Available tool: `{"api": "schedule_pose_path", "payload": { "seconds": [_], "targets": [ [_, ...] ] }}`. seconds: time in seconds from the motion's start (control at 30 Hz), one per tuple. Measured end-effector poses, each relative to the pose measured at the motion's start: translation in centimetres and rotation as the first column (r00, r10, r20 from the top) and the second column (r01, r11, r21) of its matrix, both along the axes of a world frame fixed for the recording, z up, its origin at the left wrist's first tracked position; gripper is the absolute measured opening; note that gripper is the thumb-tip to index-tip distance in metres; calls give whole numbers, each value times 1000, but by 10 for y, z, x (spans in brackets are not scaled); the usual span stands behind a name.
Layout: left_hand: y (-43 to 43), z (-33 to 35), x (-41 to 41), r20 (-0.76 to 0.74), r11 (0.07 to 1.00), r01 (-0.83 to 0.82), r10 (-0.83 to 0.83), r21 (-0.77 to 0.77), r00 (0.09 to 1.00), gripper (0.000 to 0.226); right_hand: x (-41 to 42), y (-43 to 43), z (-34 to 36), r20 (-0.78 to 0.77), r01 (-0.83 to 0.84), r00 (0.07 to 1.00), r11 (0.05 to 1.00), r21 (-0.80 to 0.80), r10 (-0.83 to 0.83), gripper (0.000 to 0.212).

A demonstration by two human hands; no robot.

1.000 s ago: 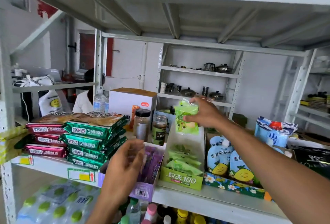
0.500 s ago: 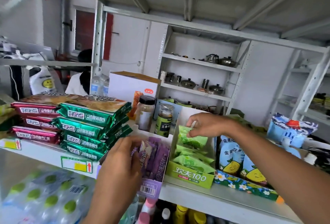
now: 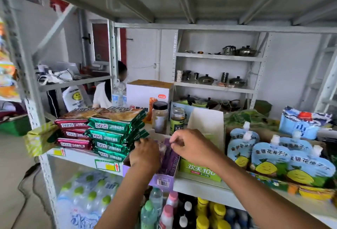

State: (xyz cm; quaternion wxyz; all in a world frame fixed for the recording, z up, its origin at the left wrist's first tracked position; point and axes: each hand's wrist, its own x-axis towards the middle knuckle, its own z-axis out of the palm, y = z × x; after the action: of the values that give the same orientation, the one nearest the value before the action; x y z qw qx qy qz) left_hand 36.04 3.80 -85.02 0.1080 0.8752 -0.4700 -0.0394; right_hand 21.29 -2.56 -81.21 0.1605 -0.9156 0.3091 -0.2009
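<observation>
Head view: both hands are at the purple box (image 3: 162, 181), which stands on the shelf (image 3: 85, 159) with its front past the shelf's edge. The box holds upright purple packets (image 3: 170, 161). The left hand (image 3: 145, 155) is down in the box's left part, its back to the camera. Its fingers (image 3: 141, 142) curl onto the packet tops, but I cannot tell whether they grip one. The right hand (image 3: 191, 146) is over the box's right part, thumb and curled fingers (image 3: 176, 142) pinched together on a packet's top edge. Green packs (image 3: 113, 134) and red packs (image 3: 73, 134) are stacked to the left. A green box (image 3: 198, 171) stands just right, with blue pouches (image 3: 269, 157) beyond it. Two jars (image 3: 160, 117) stand behind, and bottles (image 3: 182, 210) fill the shelf below.
</observation>
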Motion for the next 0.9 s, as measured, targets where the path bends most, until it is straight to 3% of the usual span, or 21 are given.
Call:
{"api": "schedule_pose_path", "payload": {
  "seconds": [0.3, 0.57, 0.73, 0.9],
  "targets": [
    [-26, -12, 2, 98, 994, -9, -2, 109, 995, 54, 19, 12, -7, -380, 7, 924, 995, -97, -44, 32],
    [-34, -8, -8, 122, 983, 13, -36, 183, 992, 48, 13, 16, -3, -470, -24, 880, 984, -175, -62, 35],
    [-27, -8, -11, 302, 989, -17, -28, 146, 953, 42, 10, 10, -3, -481, -52, 877, 988, -143, -23, 33],
    [-32, -12, -13, 220, 992, -64, 39, 109, 975, 50, 11, 7, -5, -482, -61, 876, 985, -161, -24, 31]
  ]
}}
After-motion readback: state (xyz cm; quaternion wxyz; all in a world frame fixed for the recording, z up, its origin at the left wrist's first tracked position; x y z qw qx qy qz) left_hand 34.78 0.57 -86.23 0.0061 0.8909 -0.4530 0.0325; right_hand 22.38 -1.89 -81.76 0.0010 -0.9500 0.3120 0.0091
